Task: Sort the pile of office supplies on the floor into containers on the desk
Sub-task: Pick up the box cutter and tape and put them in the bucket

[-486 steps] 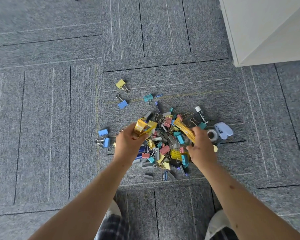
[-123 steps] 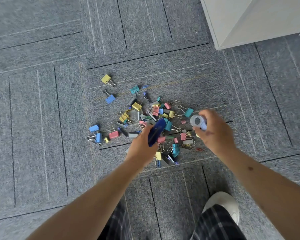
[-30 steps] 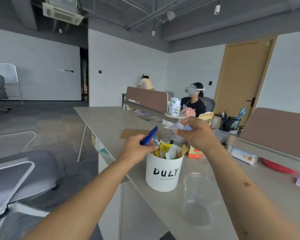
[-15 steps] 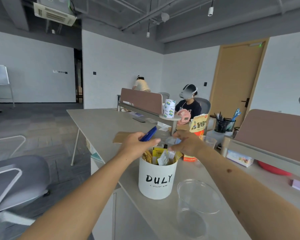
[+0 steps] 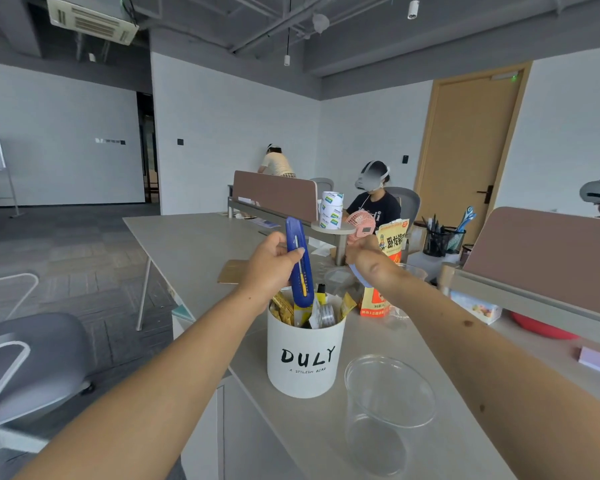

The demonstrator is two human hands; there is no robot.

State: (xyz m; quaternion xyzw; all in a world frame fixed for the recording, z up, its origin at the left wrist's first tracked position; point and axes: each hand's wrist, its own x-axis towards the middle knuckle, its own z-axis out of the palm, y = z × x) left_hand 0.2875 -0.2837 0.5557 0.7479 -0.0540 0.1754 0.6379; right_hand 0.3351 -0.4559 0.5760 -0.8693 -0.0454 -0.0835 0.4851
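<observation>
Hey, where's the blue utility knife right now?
Head view, centre: the left hand holds the blue utility knife nearly upright, its lower end in the mouth of the white DULY cup on the desk, left of the right hand.

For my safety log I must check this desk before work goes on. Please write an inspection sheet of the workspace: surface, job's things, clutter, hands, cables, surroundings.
surface: light grey desk; things stand near its front edge and along the right side.
job's things: white DULY cup holds packets and tape; blue utility knife upright, its lower end in the cup's mouth; clear cup beside the white one, empty.
clutter: orange snack bag, pink fan, black pen holder.
hands: left hand grips the knife; right hand curls its fingers round a pale blue item.
cables: nothing seen on the desk.
surroundings: brown dividers, grey chair, people with headsets, wooden door.
</observation>
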